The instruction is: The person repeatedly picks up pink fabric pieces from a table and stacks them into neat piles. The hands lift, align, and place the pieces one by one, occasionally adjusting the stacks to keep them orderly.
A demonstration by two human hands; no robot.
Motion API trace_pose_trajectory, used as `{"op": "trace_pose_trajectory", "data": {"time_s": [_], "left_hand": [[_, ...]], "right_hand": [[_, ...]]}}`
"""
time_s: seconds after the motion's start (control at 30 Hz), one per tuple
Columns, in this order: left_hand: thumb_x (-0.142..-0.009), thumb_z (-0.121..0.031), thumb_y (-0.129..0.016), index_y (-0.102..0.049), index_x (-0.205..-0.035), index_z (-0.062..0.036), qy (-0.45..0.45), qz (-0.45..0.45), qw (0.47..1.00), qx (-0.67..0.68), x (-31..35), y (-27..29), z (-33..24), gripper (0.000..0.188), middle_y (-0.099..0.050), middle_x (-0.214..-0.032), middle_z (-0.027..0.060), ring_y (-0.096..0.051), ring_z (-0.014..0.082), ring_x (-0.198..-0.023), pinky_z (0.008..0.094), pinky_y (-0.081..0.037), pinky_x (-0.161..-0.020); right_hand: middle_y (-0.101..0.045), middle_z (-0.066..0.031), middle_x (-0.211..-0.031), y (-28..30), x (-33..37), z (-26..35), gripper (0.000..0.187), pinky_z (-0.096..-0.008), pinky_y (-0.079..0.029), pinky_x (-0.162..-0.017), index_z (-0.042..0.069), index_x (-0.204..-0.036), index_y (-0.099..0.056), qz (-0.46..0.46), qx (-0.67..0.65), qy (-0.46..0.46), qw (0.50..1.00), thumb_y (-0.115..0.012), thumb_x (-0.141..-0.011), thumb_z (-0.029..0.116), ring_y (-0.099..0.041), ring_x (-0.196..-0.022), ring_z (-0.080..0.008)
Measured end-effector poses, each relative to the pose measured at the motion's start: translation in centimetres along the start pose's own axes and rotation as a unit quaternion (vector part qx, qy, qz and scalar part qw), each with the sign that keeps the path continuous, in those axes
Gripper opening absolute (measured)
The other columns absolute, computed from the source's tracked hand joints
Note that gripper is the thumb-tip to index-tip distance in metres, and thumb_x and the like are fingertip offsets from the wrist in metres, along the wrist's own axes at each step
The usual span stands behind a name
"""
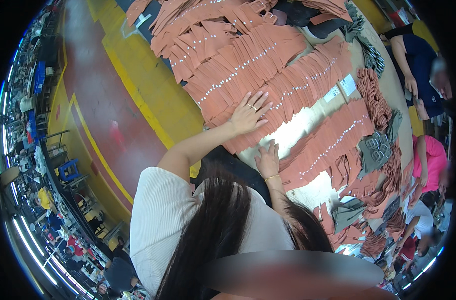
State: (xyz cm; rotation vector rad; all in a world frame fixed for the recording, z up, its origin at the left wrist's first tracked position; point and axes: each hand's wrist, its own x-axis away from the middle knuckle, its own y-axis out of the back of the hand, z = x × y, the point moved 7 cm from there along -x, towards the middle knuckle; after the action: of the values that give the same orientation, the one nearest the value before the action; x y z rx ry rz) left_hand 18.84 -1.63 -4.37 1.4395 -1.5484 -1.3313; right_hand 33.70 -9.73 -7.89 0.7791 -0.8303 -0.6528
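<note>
My left hand (pixel 250 116) lies flat with fingers spread on a long overlapping row of rust-orange cut fabric pieces (pixel 288 97), each with a small white sticker. It wears a ring. Lower and to the right, my right hand (pixel 268 162), with a bracelet at the wrist, rests by the pale bare strip of the table (pixel 288 134). Its fingers are apart, and nothing shows in them. Just right of it begins another row of the same fabric pieces (pixel 328 142). A further stickered row (pixel 238 70) lies beyond my left hand.
Two white paper labels (pixel 347 85) lie between the rows. Olive-green bundles (pixel 375 150) and twisted orange bundles (pixel 374 97) line the table's right side. Several people, one in a pink top (pixel 430 162), are across the table. A yellow-edged red walkway (pixel 108 100) runs on the left.
</note>
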Motion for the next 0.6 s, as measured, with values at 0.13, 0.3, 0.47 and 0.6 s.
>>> {"op": "trace_pose_trajectory", "data": {"time_s": [0.13,0.3,0.47,0.6], "left_hand": [[-0.085,-0.046,-0.054,-0.041,-0.138,-0.0149,0.003,0.010,1.000,-0.018,0.1,-0.8,0.2,0.063,-0.024,-0.150,0.0126,-0.021,0.0298,-0.139,0.0511,-0.013,-0.112],[-0.086,-0.045,-0.052,-0.039,-0.139,-0.0143,0.013,0.051,0.998,-0.017,0.0,-1.6,0.3,0.063,-0.022,-0.151,0.0127,-0.017,0.0292,-0.140,0.0519,-0.011,-0.112],[-0.085,-0.040,-0.056,-0.038,-0.139,-0.0116,-0.015,0.021,0.999,-0.033,-0.5,-1.4,-0.6,0.064,-0.023,-0.151,0.0142,-0.018,0.0313,-0.140,0.0526,-0.012,-0.112],[-0.085,-0.038,-0.057,-0.040,-0.138,-0.0109,-0.027,0.017,0.997,-0.070,-0.8,-1.2,-1.2,0.062,-0.024,-0.150,0.0157,-0.019,0.0328,-0.139,0.0517,-0.014,-0.111]], "right_hand": [[-0.024,-0.0371,-0.140,-0.4,0.5,0.1,0.040,-0.0487,-0.030,-0.107,0.007,-0.111,-0.059,0.010,0.008,0.003,1.000,-0.071,-0.074,0.017,-0.025,-0.128,-0.0563],[-0.020,-0.0370,-0.142,-1.0,0.7,0.1,0.048,-0.0496,-0.027,-0.108,0.008,-0.118,-0.054,-0.004,0.019,-0.001,1.000,-0.070,-0.074,0.018,-0.022,-0.130,-0.0563],[-0.047,-0.0243,-0.130,0.8,0.4,-1.0,0.040,-0.0443,-0.038,-0.102,0.009,-0.117,-0.057,0.010,-0.028,0.073,0.997,-0.063,-0.079,0.022,-0.042,-0.123,-0.0400],[-0.062,-0.0157,-0.101,7.4,1.2,-5.1,0.030,-0.0412,-0.046,-0.085,0.006,-0.106,-0.058,-0.139,-0.217,0.004,0.966,-0.062,-0.082,0.022,-0.059,-0.097,-0.0318]]}}
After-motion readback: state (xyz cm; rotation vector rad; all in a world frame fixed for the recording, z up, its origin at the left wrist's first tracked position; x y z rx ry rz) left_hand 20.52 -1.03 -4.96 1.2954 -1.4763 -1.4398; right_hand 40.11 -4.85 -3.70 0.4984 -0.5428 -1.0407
